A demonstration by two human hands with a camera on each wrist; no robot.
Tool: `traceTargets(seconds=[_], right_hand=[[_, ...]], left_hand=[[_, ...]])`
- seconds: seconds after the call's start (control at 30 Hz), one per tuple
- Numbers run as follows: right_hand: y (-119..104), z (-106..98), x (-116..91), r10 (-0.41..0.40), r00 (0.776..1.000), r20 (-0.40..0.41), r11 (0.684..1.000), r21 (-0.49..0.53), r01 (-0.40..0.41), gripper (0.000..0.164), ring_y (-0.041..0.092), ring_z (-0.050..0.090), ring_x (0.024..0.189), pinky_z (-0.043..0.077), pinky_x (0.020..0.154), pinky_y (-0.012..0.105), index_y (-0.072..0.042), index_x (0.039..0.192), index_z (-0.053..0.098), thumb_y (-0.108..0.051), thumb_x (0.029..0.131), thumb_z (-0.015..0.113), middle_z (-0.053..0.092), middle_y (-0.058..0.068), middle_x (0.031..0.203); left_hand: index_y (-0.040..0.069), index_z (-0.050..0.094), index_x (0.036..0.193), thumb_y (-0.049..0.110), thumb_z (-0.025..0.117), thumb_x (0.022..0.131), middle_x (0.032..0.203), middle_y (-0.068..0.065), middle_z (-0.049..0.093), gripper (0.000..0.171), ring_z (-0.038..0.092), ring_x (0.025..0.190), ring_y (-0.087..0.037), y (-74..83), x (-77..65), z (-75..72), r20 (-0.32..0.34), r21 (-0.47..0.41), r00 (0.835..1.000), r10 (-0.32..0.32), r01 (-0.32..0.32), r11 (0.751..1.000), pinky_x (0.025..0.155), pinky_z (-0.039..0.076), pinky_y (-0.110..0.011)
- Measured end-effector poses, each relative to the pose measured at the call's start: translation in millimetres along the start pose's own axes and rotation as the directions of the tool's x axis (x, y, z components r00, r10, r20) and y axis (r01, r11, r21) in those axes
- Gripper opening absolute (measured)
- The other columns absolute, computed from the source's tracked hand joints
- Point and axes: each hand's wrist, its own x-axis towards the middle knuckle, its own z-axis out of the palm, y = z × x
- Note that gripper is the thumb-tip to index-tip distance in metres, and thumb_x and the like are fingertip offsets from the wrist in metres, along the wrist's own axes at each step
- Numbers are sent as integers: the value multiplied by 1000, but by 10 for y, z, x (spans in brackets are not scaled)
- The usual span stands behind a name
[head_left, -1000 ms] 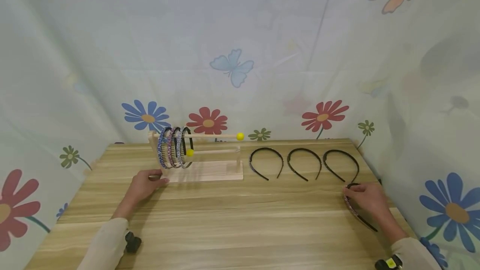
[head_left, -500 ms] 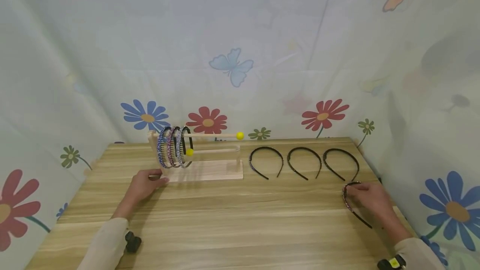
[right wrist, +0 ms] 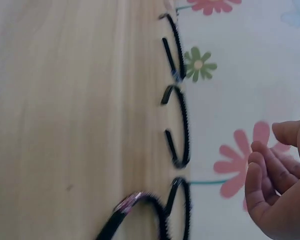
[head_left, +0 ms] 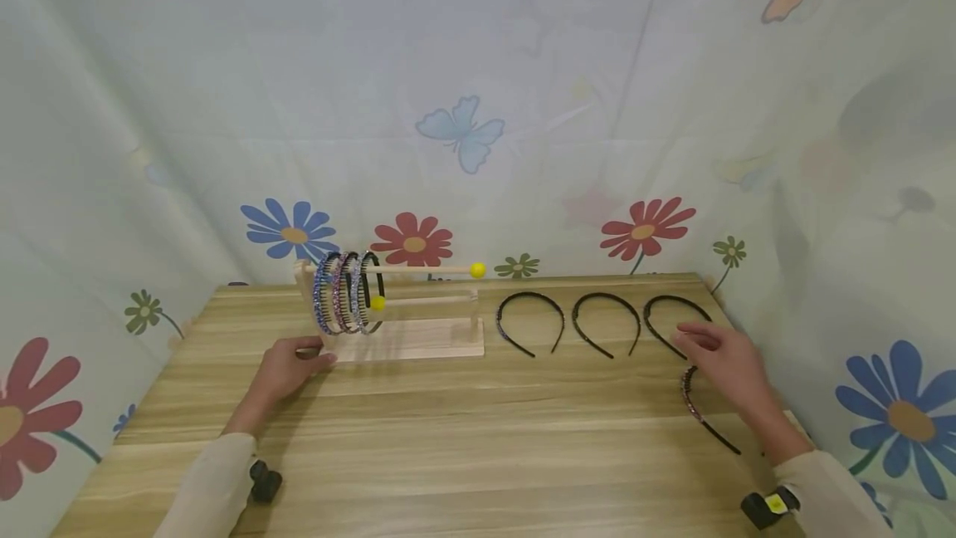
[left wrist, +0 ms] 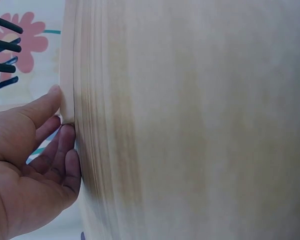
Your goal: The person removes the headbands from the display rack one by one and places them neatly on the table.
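Note:
My left hand [head_left: 282,368] holds the front left corner of the wooden rack [head_left: 433,343]. In the left wrist view its thumb lies on the rack's base [left wrist: 67,65], fingers curled beside the corner. Blue [head_left: 317,297], pink and silver glittery headbands hang together at the left of the rack's rods. My right hand [head_left: 726,362] hovers at the right with loosely bent fingers and nothing in them. Below it lies a black headband with pinkish stones [right wrist: 127,202], partly hidden by the hand in the head view.
Three black headbands, left [head_left: 532,295], middle [head_left: 607,295] and right [head_left: 675,299], lie in a row right of the rack. Yellow balls cap the rods, one at the far rod's end [head_left: 478,271]. A flowered curtain surrounds the wood-grain table [head_left: 478,455].
My right hand shifted the pink-stoned headband slightly, then let go of it and rose away from it, toward the back. The left hand stays at the rack's corner.

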Motion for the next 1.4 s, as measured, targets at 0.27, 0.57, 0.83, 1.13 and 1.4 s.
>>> traceTargets(seconds=[0.27, 0.57, 0.83, 1.13, 1.4], right_hand=[[-369, 159, 127, -195, 978, -80, 980, 15, 196, 41, 21, 69, 97, 53, 71, 18, -6, 125, 72, -37, 99, 68, 76, 14, 110], [-808, 387, 263, -268, 960, -77, 951, 136, 276, 38, -4, 64, 92, 50, 79, 10, -11, 126, 73, -37, 98, 71, 76, 9, 114], [-1164, 572, 397, -320, 947, -40, 916, 241, 319, 38, 20, 71, 101, 53, 82, 13, -13, 128, 72, -32, 96, 74, 75, 7, 117], [-1493, 964, 471, -385, 923, -13, 851, 381, 360, 34, 21, 71, 99, 58, 85, 25, -13, 124, 75, -27, 93, 78, 76, 7, 116], [-1880, 1324, 446, -429, 902, 39, 819, 438, 371, 33, 20, 72, 97, 61, 84, 37, -12, 123, 75, -26, 93, 78, 75, 6, 114]], left_hand=[[-7, 65, 130, 32, 75, 95, 129, -28, 66, 53, 69, 111, -42, 7, 4, -6, 0, 4, 1000, 5, -5, 1000, 91, 57, -53], [-7, 65, 130, 31, 74, 96, 128, -28, 66, 52, 69, 110, -41, 16, 21, -8, -1, -2, 1000, 6, -6, 1000, 91, 57, -53], [-6, 66, 130, 32, 74, 96, 128, -27, 66, 53, 69, 110, -41, -15, 34, -8, -6, -4, 1000, 7, -7, 1000, 91, 57, -52], [-7, 65, 131, 31, 74, 96, 129, -28, 66, 52, 69, 110, -42, -15, 19, -17, -7, -1, 1000, 12, -12, 1000, 91, 56, -54], [-6, 65, 130, 29, 74, 96, 128, -28, 66, 50, 70, 109, -42, -10, 6, -5, -9, 5, 1000, 6, -6, 1000, 91, 57, -53]])
